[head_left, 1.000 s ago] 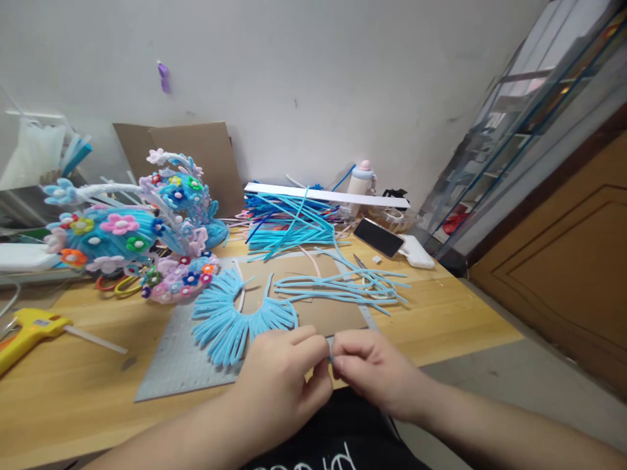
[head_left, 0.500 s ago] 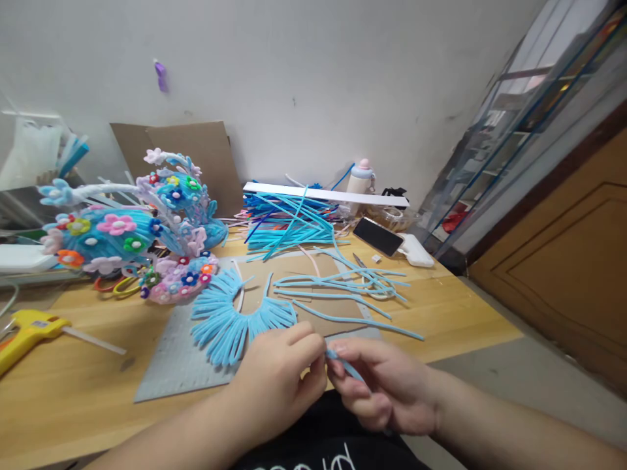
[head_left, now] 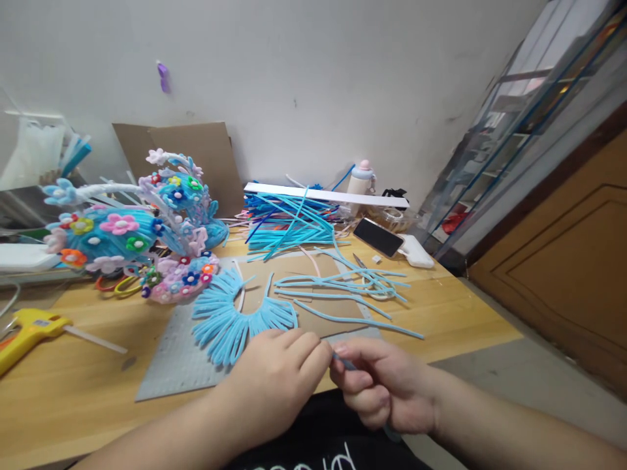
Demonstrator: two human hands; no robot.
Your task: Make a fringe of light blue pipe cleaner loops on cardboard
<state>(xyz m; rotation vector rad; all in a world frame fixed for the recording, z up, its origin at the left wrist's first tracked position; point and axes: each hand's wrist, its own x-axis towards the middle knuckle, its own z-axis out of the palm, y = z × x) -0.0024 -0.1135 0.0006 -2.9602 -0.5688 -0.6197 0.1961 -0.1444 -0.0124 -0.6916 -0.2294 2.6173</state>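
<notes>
My right hand (head_left: pixel 382 385) pinches a light blue pipe cleaner (head_left: pixel 345 361) between thumb and fingers, with more of it showing below the palm. Close against it, my left hand (head_left: pixel 289 372) is closed at the pipe cleaner's other side; its fingertips are hidden behind the knuckles. Just beyond my left hand, a curved fringe of light blue pipe cleaner loops (head_left: pixel 225 339) lies on a grey cutting mat (head_left: pixel 166 372) and a cardboard sheet (head_left: pixel 337 320). Several loose light blue pipe cleaners (head_left: pixel 362 320) are spread to the right of the fringe.
Finished flower baskets (head_left: pixel 117 238) stand at the left, near a yellow glue gun (head_left: pixel 36 329). A pile of blue pipe cleaners (head_left: pixel 289 225) lies at the back. Scissors (head_left: pixel 377 284), a phone (head_left: pixel 378 237), a white case (head_left: pixel 417 251) and a bottle (head_left: pixel 361 179) are on the right.
Both hands have stayed together over the table's front edge. My left hand has shifted slightly right, and less of the pipe cleaner shows between my right fingers.
</notes>
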